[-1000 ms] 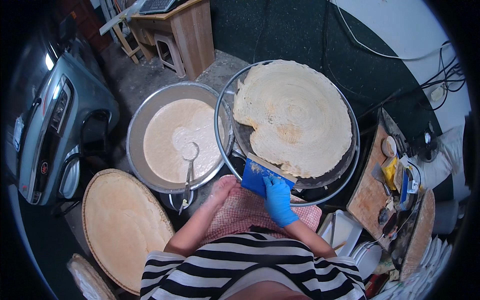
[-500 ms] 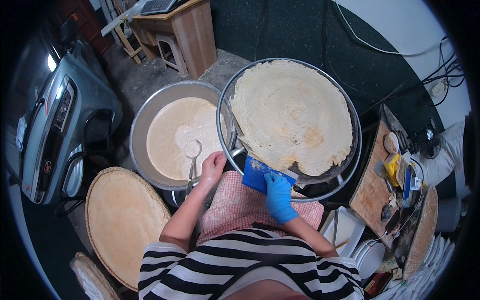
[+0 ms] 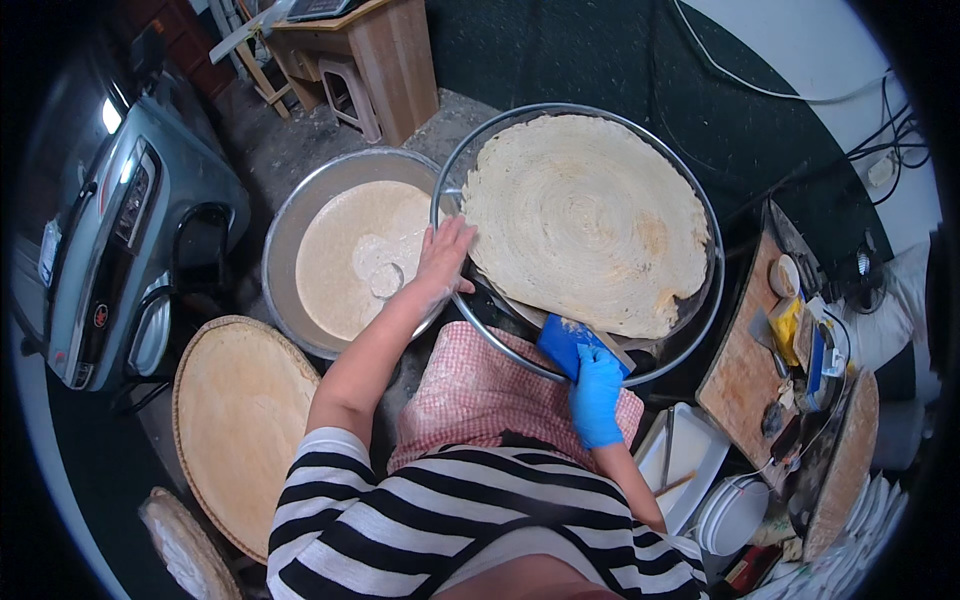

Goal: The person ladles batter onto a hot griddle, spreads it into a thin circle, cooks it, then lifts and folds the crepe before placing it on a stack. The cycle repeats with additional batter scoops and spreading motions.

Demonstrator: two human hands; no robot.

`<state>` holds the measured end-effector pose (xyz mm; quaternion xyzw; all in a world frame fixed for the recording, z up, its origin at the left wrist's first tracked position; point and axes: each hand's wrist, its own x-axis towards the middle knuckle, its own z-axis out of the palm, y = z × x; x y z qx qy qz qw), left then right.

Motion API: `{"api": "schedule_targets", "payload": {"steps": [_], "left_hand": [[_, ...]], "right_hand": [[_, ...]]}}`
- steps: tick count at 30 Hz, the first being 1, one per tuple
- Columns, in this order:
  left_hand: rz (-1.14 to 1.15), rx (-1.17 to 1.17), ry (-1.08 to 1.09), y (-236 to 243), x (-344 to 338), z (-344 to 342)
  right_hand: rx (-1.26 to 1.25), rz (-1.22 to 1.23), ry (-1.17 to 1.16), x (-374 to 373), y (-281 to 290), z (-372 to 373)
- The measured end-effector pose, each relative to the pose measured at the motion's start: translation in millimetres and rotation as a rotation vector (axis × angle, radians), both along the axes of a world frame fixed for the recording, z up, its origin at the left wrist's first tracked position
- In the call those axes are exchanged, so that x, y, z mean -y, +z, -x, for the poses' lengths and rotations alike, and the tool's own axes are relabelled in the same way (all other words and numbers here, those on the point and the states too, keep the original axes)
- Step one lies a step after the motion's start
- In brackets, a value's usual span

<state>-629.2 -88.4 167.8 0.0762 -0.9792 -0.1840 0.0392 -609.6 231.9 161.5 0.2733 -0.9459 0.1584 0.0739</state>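
Observation:
A large thin round pancake [image 3: 585, 220] lies on a dark round griddle inside a metal ring frame [image 3: 475, 147]. Its lower right edge has a notch, and a browned patch shows inward of that. My left hand [image 3: 445, 258], bare, reaches over the ring's left side with fingers stretched and apart; whether it touches the pancake's edge is hard to tell. In a blue glove, my right hand [image 3: 597, 400] grips a blue scraper [image 3: 565, 343] at the griddle's near edge, close below the pancake. Left of the griddle stands a metal pot [image 3: 283, 290] of pale batter [image 3: 335, 260] with a ladle [image 3: 387, 281] in it.
A round woven tray [image 3: 245, 430] with a pale surface stands at lower left. Beyond it is a parked vehicle [image 3: 140, 230]. To the right are a wooden board [image 3: 740, 385], a white tray [image 3: 700, 450] and stacked white containers [image 3: 735, 515]. A wooden desk [image 3: 395, 75] stands at the back.
The pancake has turned counterclockwise, its notch moving from the near edge to the lower right. My left hand went forward from beside the pot to the ring; my right hand moved right with the scraper.

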Motion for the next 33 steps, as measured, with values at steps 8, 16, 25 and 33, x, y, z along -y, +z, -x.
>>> {"api": "schedule_targets", "payload": {"steps": [8,16,25,33], "left_hand": [[-0.009,-0.077,-0.324,-2.7,-52.0,8.8],[0.004,-0.355,-0.425,-2.2,-156.2,31.4],[-0.529,-0.083,-0.217,90.2,-208.5,52.3],[-1.048,-0.214,0.283,180.3,-58.6,12.5]], "right_hand": [[-0.036,0.131,0.059,-6.2,15.6,0.9],[0.035,0.334,-0.094,-83.3,29.8,-13.0],[0.131,0.447,-0.431,-177.3,-4.5,-8.1],[0.104,0.396,-0.291,-224.8,-30.9,63.9]]}}
